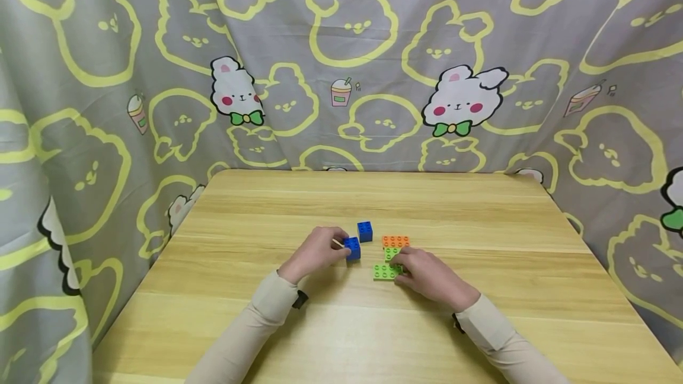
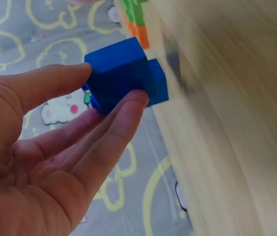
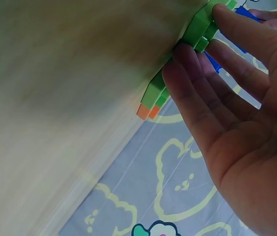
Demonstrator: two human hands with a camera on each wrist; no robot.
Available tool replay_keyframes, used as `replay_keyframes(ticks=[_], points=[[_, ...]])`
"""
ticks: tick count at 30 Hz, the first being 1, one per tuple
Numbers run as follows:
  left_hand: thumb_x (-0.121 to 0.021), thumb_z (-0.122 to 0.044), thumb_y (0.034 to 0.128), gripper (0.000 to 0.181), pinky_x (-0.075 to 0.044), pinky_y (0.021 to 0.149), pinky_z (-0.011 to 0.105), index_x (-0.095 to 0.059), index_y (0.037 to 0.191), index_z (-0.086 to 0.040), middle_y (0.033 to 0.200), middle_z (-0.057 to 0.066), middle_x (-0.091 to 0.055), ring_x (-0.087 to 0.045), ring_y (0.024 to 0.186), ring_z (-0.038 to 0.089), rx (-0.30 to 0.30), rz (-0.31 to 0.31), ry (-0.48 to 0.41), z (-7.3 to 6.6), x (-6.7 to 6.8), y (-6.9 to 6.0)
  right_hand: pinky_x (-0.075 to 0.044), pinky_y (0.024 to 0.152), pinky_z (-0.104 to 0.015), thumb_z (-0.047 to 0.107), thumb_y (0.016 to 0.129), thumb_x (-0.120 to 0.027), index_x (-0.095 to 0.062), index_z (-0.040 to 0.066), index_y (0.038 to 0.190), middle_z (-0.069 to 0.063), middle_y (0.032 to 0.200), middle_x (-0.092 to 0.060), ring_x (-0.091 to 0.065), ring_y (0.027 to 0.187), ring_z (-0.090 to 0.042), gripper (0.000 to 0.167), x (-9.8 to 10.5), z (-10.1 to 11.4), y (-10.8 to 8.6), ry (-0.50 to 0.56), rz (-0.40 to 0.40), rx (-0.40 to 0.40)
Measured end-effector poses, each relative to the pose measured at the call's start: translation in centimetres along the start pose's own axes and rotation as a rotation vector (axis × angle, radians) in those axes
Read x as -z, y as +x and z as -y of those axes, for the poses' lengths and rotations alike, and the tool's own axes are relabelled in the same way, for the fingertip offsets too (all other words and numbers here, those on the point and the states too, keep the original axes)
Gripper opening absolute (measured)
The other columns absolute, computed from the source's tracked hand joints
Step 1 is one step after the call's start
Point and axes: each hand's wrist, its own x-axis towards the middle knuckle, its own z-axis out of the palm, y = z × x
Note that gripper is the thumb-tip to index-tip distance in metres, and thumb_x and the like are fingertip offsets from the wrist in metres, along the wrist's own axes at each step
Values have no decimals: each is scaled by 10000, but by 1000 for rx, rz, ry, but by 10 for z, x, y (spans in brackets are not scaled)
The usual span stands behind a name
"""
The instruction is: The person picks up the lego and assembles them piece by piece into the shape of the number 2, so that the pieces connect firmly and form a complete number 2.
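My left hand point(image 1: 320, 250) pinches a blue building brick point(image 1: 352, 248) between thumb and fingers; in the left wrist view that brick point(image 2: 119, 73) is tilted in the grip. Just behind it on the table stands a second blue brick point(image 1: 365, 231). My right hand point(image 1: 429, 274) has thumb and fingers at the ends of the nearer light green brick point(image 1: 384, 272), which lies flat, studs up; its right end is hidden by the fingers. Beyond it lies another light green brick point(image 1: 392, 253), partly covered by the fingers, and then an orange brick point(image 1: 396, 242).
The bricks are grouped around the middle of a wooden table point(image 1: 267, 206). A grey curtain point(image 1: 299, 88) with yellow and white cartoon figures hangs behind the table and along its sides.
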Motion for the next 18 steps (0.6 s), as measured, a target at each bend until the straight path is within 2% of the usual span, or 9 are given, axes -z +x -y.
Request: replay_keyframes(ticks=[13,18], points=[[-732,-140,952,291,-608,836,350,-699,1202,4,1172,145,-728,-733,1003,247,-49,81,-95,-14,-3,-4,-585,861,-394,188,907,-792,-739,69,1168,-51,1114,-711,-684,981,-179,292,-2,3,1,-24,-13,32],[-744,-135,942,286,-605,829,341,-700,1185,9,1127,138,-741,-733,980,234,-69,105,-95,-16,-9,-4,-590,841,-400,189,907,-791,-741,68,1154,-61,1110,-710,-694,967,-196,279,-2,5,1,-61,-32,52]])
